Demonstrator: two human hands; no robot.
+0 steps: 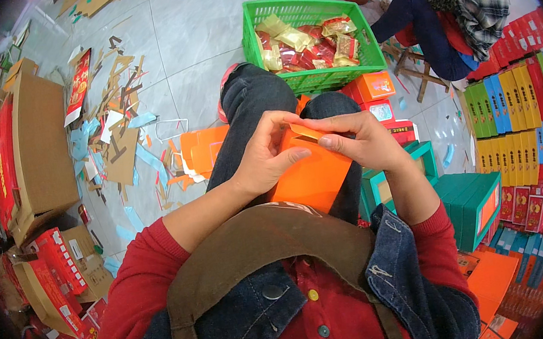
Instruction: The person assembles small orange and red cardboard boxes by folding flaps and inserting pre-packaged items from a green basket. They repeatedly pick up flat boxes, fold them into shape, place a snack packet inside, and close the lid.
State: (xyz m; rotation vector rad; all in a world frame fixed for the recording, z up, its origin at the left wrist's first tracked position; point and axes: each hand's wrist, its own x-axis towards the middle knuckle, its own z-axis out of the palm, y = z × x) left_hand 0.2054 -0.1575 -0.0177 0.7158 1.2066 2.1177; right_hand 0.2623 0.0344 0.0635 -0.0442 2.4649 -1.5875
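An orange cardboard box [309, 180] stands in my lap between my knees, its top end toward my fingers. My left hand [274, 152] grips the box's left side near the top, thumb across its face and fingers behind. My right hand [362, 139] pinches the top flap [306, 133] at the right, its thumb at the edge. A dark gap shows below the flap, so the end is partly open. What lies inside cannot be made out.
Beyond my knees stands a green plastic crate [318, 78] of red and gold packets [311, 43]. Cardboard scraps [117, 113] litter the floor at left, near a large carton [45, 153]. Green boxes [467, 205] and stacked coloured boxes [506, 102] are at right. Another person [461, 17] sits at far right.
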